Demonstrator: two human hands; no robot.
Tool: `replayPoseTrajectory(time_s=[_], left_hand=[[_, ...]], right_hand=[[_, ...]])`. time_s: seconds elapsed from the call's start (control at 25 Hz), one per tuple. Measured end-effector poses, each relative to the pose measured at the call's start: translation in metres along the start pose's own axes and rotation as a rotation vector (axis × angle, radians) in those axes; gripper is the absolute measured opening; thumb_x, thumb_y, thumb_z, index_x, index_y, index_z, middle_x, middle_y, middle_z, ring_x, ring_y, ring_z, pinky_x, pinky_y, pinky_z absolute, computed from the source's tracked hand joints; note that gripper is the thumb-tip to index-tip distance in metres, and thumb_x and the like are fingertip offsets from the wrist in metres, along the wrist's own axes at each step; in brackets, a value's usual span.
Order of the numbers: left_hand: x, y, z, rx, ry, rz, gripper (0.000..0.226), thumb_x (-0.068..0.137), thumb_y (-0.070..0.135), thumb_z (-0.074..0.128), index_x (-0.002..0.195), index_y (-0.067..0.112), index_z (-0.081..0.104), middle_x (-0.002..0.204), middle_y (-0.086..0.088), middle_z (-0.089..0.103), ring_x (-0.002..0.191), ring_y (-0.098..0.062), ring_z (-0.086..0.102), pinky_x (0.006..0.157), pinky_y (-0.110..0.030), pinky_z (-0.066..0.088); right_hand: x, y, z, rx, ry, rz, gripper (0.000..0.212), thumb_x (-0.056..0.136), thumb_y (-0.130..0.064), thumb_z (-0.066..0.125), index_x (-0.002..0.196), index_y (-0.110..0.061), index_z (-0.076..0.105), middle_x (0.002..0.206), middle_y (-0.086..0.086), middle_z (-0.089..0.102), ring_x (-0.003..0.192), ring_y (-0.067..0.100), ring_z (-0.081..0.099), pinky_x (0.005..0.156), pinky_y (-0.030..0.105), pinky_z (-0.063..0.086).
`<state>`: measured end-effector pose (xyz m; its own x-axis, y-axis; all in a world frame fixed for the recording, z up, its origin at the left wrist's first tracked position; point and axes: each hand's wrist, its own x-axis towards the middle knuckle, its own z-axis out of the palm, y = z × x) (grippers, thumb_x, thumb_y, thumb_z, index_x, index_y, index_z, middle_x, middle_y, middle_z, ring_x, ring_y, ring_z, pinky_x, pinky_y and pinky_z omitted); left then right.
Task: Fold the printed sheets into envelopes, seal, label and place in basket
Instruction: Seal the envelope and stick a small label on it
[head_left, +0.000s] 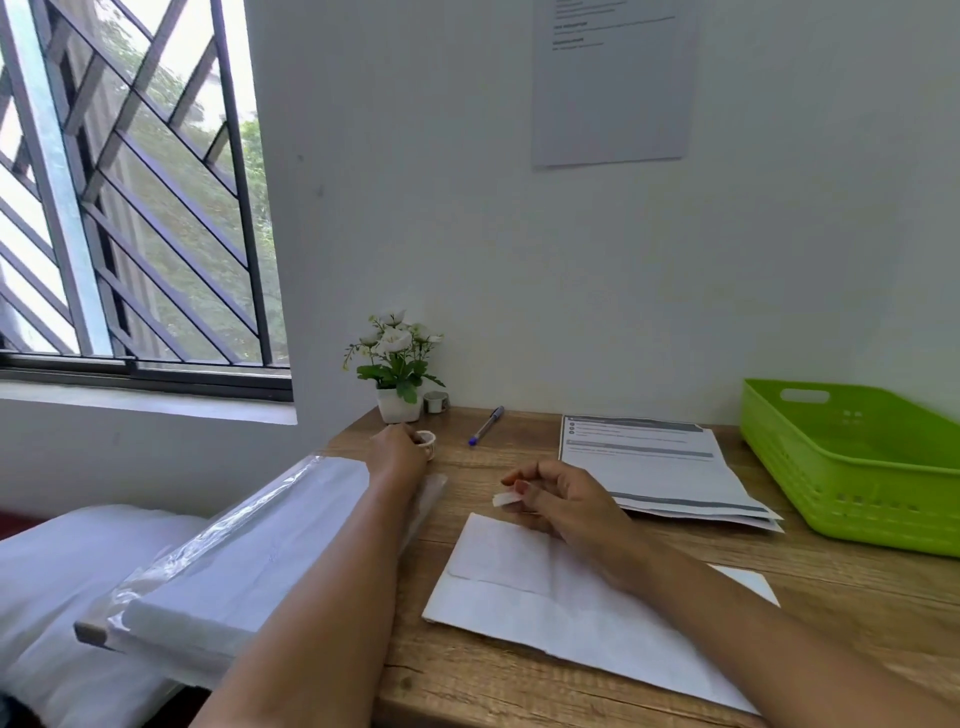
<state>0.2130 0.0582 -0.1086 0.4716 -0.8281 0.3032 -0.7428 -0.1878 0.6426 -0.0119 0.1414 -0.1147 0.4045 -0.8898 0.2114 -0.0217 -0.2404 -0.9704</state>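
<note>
Two arms cross a wooden desk (519, 670) against a white wall (415, 208); green basket (852, 467) far right; envelope (545, 613) lies near me — long axis slanting left-to-right; my left hand (397, 452) grips a tape roll (427, 441); right hand (561, 493) pinches a tape strip (505, 500).

Lime-green basket (852, 467); white envelope (519, 597); brown woodgrain table (831, 577); blue-capped pen (487, 425)

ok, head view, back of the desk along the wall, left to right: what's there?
Potted flowers → small tape roll → pen → printed sheets → green basket.
</note>
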Motion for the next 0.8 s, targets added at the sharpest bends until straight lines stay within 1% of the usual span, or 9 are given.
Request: replayPoseTrajectory(time_s=[0.12,0.24,0.32,0.4,0.48,0.56,0.64,0.72,0.8], left_hand=[[0.002,-0.002,0.008,0.01,0.05,0.013,0.024,0.087,0.013,0.058,0.109,0.014,0.067,0.111,-0.011,0.066,0.1,-0.026,0.058,0.072,-0.028,0.039],[0.004,-0.004,0.009,0.041,0.067,0.0,0.027,0.088,0.011,0.055,0.114,0.012,0.065,0.112,-0.012,0.065,0.101,-0.026,0.058,0.075,-0.03,0.042],[0.002,-0.003,0.01,0.099,0.072,0.016,0.032,0.089,0.01,0.055,0.119,0.009,0.063,0.118,-0.015,0.059,0.108,-0.028,0.052,0.086,-0.033,0.043],[-0.005,0.006,0.006,0.166,0.072,0.099,0.038,0.087,0.01,0.056,0.125,0.011,0.057,0.133,-0.017,0.047,0.124,-0.031,0.039,0.101,-0.036,0.034],[-0.017,0.026,-0.005,0.113,0.034,0.202,0.043,0.086,0.013,0.059,0.129,0.016,0.054,0.143,-0.016,0.038,0.133,-0.03,0.031,0.108,-0.038,0.028],[-0.035,0.054,-0.018,-0.102,-0.102,0.282,0.033,0.087,0.016,0.061,0.12,0.017,0.06,0.128,-0.012,0.054,0.114,-0.023,0.05,0.099,-0.035,0.043],[-0.068,0.082,-0.028,-0.449,-0.395,0.217,0.025,0.091,0.017,0.057,0.114,0.012,0.063,0.1,-0.005,0.065,0.081,-0.015,0.059,0.072,-0.027,0.052],[-0.101,0.102,-0.036,-0.762,-0.664,0.124,0.023,0.093,0.018,0.055,0.113,0.008,0.06,0.091,-0.006,0.066,0.074,-0.016,0.062,0.067,-0.027,0.054],[-0.126,0.113,-0.036,-0.915,-0.787,0.156,0.022,0.088,0.017,0.064,0.108,0.009,0.061,0.09,-0.008,0.069,0.076,-0.019,0.066,0.07,-0.028,0.057]], right_hand=[[0.002,0.002,-0.001,-0.063,0.013,-0.045,0.013,0.091,-0.01,0.061,0.094,-0.02,0.069,0.091,0.002,0.073,0.089,0.011,0.067,0.085,0.025,0.054],[-0.001,0.002,0.0,-0.084,0.023,-0.064,0.014,0.088,-0.01,0.065,0.095,-0.021,0.069,0.091,0.003,0.073,0.087,0.011,0.068,0.086,0.025,0.053],[-0.002,-0.001,-0.003,-0.106,0.02,-0.082,0.02,0.085,-0.003,0.065,0.096,-0.019,0.069,0.09,0.003,0.073,0.085,0.011,0.068,0.085,0.023,0.053],[-0.003,-0.007,-0.006,-0.128,0.026,-0.093,0.027,0.08,0.006,0.067,0.093,-0.017,0.068,0.088,0.002,0.072,0.081,0.011,0.068,0.083,0.021,0.054],[-0.005,-0.015,-0.012,-0.131,0.047,-0.099,0.031,0.076,0.01,0.069,0.091,-0.017,0.068,0.086,0.003,0.07,0.077,0.011,0.067,0.078,0.019,0.055],[-0.008,-0.025,-0.021,-0.118,0.097,-0.106,0.033,0.074,0.011,0.071,0.09,-0.017,0.067,0.089,0.004,0.069,0.077,0.012,0.067,0.076,0.022,0.056],[-0.016,-0.035,-0.03,-0.064,0.167,-0.122,0.033,0.073,0.01,0.073,0.09,-0.017,0.068,0.092,0.005,0.069,0.079,0.013,0.068,0.073,0.024,0.058],[-0.027,-0.047,-0.04,-0.005,0.24,-0.158,0.035,0.072,0.012,0.072,0.092,-0.017,0.069,0.092,0.005,0.07,0.076,0.01,0.07,0.066,0.02,0.056],[-0.041,-0.056,-0.051,0.004,0.315,-0.2,0.038,0.073,0.013,0.07,0.095,-0.019,0.068,0.096,0.005,0.07,0.079,0.01,0.071,0.067,0.017,0.054]])
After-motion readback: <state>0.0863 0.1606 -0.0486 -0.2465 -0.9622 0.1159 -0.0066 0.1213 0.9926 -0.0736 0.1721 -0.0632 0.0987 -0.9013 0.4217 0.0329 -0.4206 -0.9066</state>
